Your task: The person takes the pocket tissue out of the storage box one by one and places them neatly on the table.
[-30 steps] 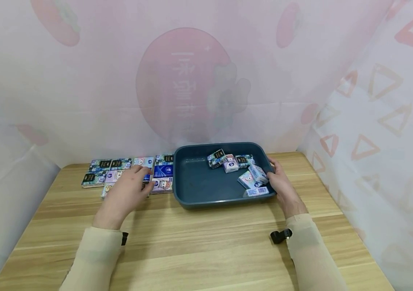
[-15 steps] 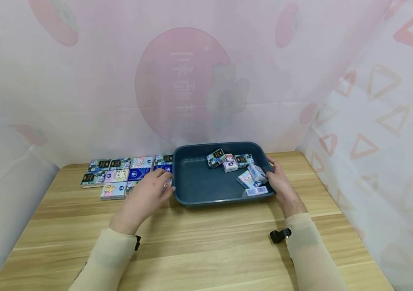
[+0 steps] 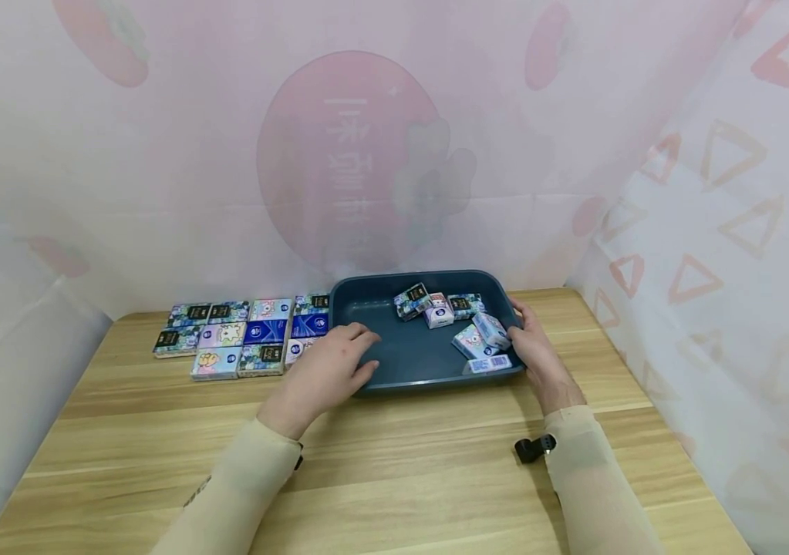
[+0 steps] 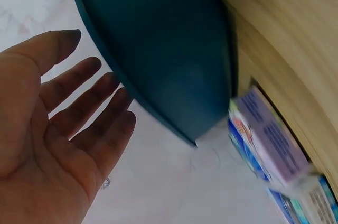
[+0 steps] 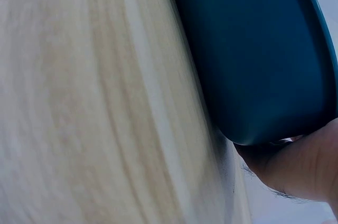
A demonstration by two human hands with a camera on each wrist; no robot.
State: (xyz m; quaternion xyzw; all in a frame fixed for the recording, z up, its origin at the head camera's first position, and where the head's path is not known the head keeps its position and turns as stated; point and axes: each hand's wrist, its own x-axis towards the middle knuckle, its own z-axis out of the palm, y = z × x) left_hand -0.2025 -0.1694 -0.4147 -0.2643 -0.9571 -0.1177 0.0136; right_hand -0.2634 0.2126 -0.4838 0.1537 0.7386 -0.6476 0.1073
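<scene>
My left hand (image 3: 330, 368) is over the left end of a dark teal plastic tray (image 3: 394, 339), holding nothing. In the left wrist view the same hand (image 4: 68, 113) shows a bare palm, its fingers loosely bent and apart from the tray's wall (image 4: 163, 55). My right hand (image 3: 538, 351) grips the tray by its right end, thumb at the rim. From the right wrist, this hand (image 5: 301, 166) is seen against the tray's corner. Several small pocket tissue packs lie loose in the tray's right half, among them a dark floral pack (image 3: 413, 301) and a light blue pack (image 3: 492, 330).
Left of the tray, several tissue packs lie flat in close rows, including a blue pack (image 3: 265, 331) and a yellow-figured pack (image 3: 216, 363). The wooden table (image 3: 394, 470) backs onto a printed curtain (image 3: 214, 216), and another hangs at the right.
My left hand has moved right, from above the rows of tissue packs to over the tray's left end, uncovering packs behind it. The right hand stays on the tray.
</scene>
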